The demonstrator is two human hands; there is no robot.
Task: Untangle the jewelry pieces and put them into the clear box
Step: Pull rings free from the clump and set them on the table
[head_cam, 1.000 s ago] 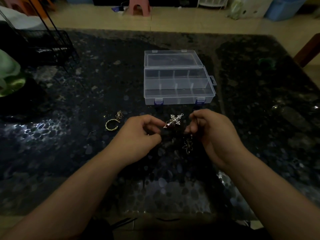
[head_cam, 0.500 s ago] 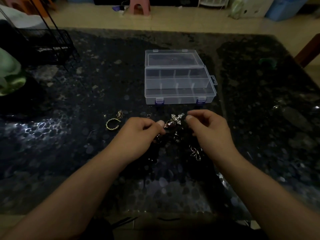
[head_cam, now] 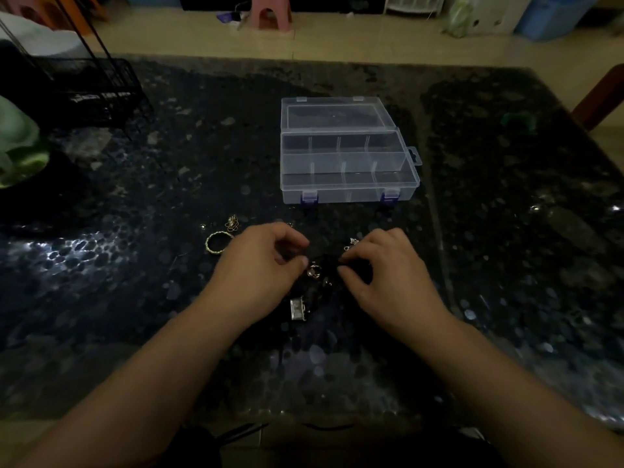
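Note:
A dark tangle of jewelry lies on the black speckled table between my hands. My left hand pinches its left side beside a small silver ring piece. My right hand pinches the right side, with a silver pendant showing just above its fingers. A silver clasp hangs at the tangle's near end. The clear box stands open beyond my hands, its compartments empty, its lid laid back. A gold ring and a small gold charm lie left of my left hand.
A black wire rack stands at the table's far left, with a green object beside it. A dark green item lies at the far right. A pink stool and a blue bin are on the floor beyond.
Both hands have lowered onto the tangle and drawn closer to me. The cross pendant is now mostly behind my right fingers, and a silver clasp has come into view below.

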